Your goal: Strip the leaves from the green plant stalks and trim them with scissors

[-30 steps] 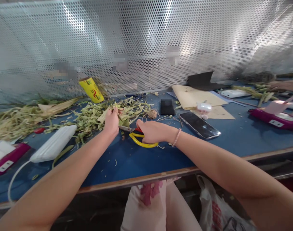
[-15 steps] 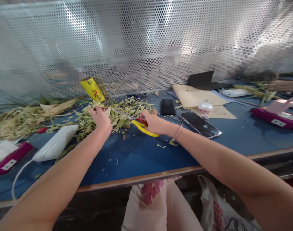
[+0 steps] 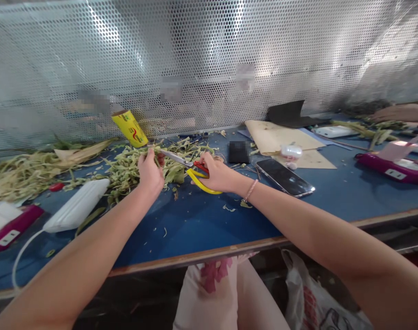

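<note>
My right hand is closed round the red and yellow handles of a pair of scissors. The metal blades point left, and their tips end right by the fingers of my left hand. Those fingers are pinched together over the heap of pale green plant trimmings; a bit of greenish plant seems to be between them, mostly hidden. Behind my left hand a yellow cardboard tube leans at a tilt.
A phone, a black box and brown paper lie to the right. Purple tissue boxes stand at both sides. A white mask pack lies left. Perforated metal walls the back. Another person's hand is far right.
My left hand has moved right, closer to the blades, and its fingers have drawn together. The scissors have shifted slightly left and their blades show more clearly.
</note>
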The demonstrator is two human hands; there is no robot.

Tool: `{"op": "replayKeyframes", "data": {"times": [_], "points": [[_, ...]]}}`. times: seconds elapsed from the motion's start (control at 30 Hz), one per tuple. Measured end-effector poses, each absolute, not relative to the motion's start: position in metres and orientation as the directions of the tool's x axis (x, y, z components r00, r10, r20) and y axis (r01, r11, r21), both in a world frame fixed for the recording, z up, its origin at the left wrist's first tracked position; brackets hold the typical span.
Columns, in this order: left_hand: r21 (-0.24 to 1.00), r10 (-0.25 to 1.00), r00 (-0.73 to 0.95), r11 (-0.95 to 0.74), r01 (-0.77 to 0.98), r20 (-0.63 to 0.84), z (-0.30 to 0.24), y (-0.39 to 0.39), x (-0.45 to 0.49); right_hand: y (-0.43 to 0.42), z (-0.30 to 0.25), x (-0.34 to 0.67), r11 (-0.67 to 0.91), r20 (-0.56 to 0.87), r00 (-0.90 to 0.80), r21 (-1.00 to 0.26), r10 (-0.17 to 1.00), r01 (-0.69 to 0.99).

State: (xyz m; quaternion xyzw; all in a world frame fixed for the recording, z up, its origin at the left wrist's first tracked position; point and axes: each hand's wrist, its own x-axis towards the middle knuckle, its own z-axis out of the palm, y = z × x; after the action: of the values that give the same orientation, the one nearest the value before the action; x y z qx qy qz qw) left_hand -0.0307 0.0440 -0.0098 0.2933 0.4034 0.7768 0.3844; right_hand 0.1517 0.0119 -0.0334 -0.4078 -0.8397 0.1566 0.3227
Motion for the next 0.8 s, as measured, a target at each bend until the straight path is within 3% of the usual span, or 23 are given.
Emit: {"op": "replayKeyframes", "data": {"times": [0.13,0.53,0.8], "points": [[0.833,0.849,-0.524,-0.340,-0.437,0.072,-0.0072,0.0430,-0.0304,0.0122,-0.0348,0.1508,0.623,0.451,-0.437,-0.467,0.778,0.627],[0.818,0.967,-0.253,-0.145,-0.556,0.000,-0.0120,0.0441,-0.0318,0.0112,-0.0326,0.1484,0.545,0.333,-0.447,-0.651,0.831,0.528],[0.802,0.991,-0.126,-0.046,-0.596,-0.037,-0.0090,0.0401,-0.0324,0.0128,-0.0344,0.1500,0.553,0.341,-0.447,-0.638,0.827,0.535]]}}
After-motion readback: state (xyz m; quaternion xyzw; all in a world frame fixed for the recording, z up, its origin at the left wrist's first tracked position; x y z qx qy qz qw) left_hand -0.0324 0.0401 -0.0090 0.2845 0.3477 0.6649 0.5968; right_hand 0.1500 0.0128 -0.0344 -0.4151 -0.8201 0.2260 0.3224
